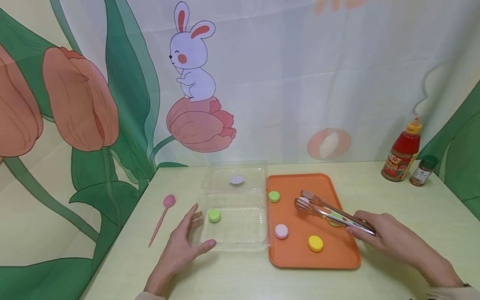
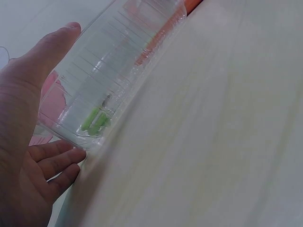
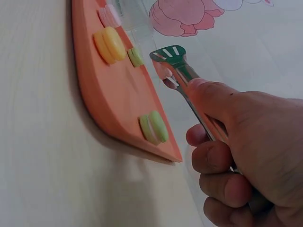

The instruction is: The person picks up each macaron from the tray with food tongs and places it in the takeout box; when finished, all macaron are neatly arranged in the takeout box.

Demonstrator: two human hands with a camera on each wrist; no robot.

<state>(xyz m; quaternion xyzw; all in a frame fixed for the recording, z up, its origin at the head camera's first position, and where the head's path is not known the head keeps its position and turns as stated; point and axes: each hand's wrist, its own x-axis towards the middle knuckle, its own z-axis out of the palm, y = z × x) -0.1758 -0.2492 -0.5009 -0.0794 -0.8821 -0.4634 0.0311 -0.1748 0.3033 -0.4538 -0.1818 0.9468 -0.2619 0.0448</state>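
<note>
My right hand [image 1: 390, 235] grips metal tongs [image 1: 346, 216] over the orange tray [image 1: 300, 260]. Between the slotted tong heads is a pale pink macaron [image 1: 303, 200], partly hidden by them in the right wrist view. A green macaron [image 3: 154, 127] lies on the tray beneath the tongs. Also on the tray are a second green macaron [image 1: 274, 196], a pink macaron [image 1: 281, 231] and a yellow macaron [image 1: 316, 243]. At the left side of the clear plastic box [image 1: 240, 246], my left hand [image 1: 183, 243] has thumb and fingers spread about its corner. One green macaron [image 1: 214, 215] sits inside the box.
The box's lid [image 1: 217, 179] lies folded back, with a whitish oval spot [image 1: 236, 180] on it. A pink spoon [image 1: 163, 212] lies at the left. A red sauce bottle [image 1: 401, 154] and a green-capped jar [image 1: 423, 171] stand at the back right, before a printed curtain [image 1: 270, 83].
</note>
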